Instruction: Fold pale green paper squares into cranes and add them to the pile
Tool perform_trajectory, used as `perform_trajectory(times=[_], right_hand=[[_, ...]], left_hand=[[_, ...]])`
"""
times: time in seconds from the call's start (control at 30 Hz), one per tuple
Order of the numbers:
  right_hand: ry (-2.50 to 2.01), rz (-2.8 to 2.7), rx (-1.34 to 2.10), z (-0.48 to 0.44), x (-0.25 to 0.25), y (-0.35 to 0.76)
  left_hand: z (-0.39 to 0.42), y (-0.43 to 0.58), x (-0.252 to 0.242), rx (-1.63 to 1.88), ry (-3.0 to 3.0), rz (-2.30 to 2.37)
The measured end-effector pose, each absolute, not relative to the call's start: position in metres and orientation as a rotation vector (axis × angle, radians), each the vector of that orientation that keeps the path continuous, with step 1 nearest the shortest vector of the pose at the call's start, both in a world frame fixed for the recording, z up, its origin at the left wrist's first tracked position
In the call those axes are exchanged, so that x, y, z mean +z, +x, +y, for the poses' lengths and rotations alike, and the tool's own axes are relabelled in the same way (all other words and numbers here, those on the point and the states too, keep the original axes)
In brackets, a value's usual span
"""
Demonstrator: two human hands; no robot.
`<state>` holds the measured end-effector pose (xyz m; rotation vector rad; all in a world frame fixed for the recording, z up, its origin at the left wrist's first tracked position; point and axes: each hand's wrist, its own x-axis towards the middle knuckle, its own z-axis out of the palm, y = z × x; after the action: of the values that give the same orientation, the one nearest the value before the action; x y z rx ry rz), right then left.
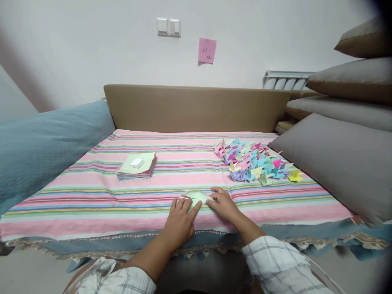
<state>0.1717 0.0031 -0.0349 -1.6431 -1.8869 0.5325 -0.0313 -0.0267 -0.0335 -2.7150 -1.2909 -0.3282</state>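
Note:
A pale green sheet of origami paper (pixel 196 197), partly folded with a raised flap, lies on the striped cloth in front of me. My left hand (pixel 180 222) rests on its left and near side, fingers stretched out and thumb apart, pressing it down. At the right corner, my right hand (pixel 224 205) has thumb and index finger on the paper, pinching its edge. My fingers cover parts of both ends. Beyond my right hand lies a group of folded paper cranes (pixel 252 161) in many colours.
A stack of coloured paper squares (pixel 137 168) stands to the left, with a small white block (pixel 136 163) on top. Grey cushions (pixel 337 159) are piled along the right. A blue-covered armrest (pixel 55 139) bounds the left, and a brown backrest (pixel 196 108) the far side.

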Motion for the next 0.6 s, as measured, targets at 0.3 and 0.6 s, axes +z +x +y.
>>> perform_trajectory(times=[0.3, 0.6], right_hand=[[-1.689, -1.843, 0.491, -0.001, -0.033, 0.165], [-1.734, -1.834, 0.406, 0.001, -0.040, 0.159]], left_hand=[[-0.026, -0.032, -0.040, -0.357, -2.699, -1.271], [-0.025, -0.034, -0.041, -0.383, -2.703, -1.263]])
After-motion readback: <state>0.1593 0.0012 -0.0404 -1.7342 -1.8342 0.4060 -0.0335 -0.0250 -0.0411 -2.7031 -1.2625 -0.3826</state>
